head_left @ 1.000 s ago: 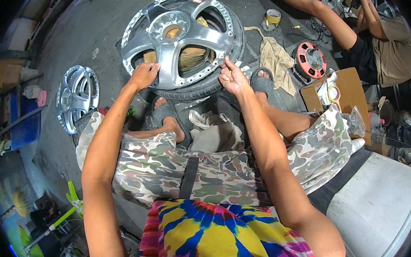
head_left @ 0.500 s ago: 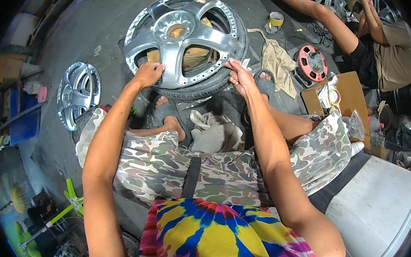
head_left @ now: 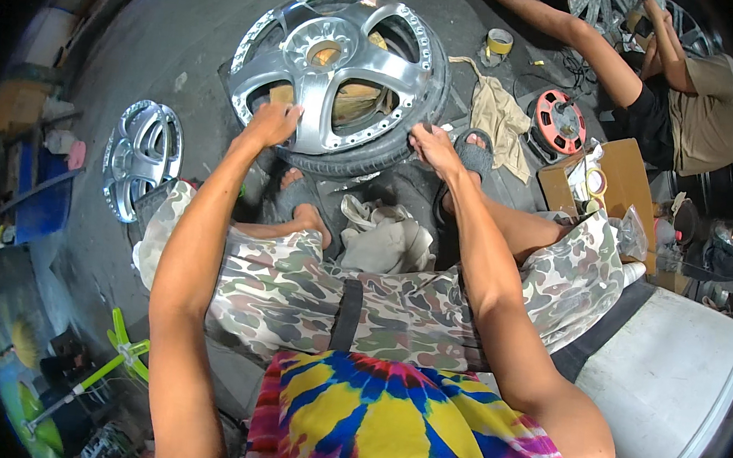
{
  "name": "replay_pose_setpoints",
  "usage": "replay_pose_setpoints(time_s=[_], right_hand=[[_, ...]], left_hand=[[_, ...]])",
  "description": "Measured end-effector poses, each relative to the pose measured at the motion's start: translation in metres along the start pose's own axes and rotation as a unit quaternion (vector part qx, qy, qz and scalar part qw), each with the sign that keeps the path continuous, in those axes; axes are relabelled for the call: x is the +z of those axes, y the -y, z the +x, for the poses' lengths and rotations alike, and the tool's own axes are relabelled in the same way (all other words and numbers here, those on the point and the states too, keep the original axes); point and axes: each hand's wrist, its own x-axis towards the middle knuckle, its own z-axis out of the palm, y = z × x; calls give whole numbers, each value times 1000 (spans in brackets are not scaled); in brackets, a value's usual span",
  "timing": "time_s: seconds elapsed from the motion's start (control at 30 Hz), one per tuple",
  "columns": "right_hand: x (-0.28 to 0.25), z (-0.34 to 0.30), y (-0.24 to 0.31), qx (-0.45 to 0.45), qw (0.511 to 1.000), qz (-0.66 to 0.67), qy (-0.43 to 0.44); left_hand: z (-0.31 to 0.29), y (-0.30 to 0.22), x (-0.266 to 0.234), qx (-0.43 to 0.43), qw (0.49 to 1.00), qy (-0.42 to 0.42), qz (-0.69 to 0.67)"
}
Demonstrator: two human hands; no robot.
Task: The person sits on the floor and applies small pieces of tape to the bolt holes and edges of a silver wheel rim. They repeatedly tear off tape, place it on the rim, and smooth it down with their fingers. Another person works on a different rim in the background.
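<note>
A silver wheel rim (head_left: pixel 315 126) with broad spokes and small holes around its lip lies on a black tire (head_left: pixel 337 168) in front of me. My left hand (head_left: pixel 269 127) is closed over the lip's near-left edge, fingers bent; anything between them is hidden. At the near-right edge of the rim and tire, my right hand (head_left: pixel 435 147) is closed with thumb and fingers pressed together. What it pinches, if anything, I cannot make out. Brown cardboard-like pieces (head_left: pixel 361 104) show through the openings between the spokes.
Another silver rim (head_left: pixel 141 160) stands at left. To the right are a beige cloth (head_left: pixel 497 123), a tape roll (head_left: pixel 499 41), a red cable reel (head_left: pixel 557 122) and a cardboard box (head_left: pixel 616 175). A pale cloth (head_left: pixel 383 237) lies between my feet. Another person (head_left: pixel 711 114) sits far right.
My right hand has turned and drawn slightly down and right from the lip; the small white piece beside its fingers no longer shows. My left hand has shifted slightly.
</note>
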Motion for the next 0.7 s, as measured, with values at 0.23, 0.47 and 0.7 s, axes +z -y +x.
replay_pose_setpoints(time_s=[0.23,0.47,0.7], right_hand=[[-30,-17,28,87,986,-78,120],[-2,-32,54,119,967,-55,219],[-9,-37,71,134,955,-22,264]], left_hand=[[7,-59,-34,41,999,-7,-21],[-13,-108,16,223,973,25,-48],[-15,-120,50,363,928,79,37]])
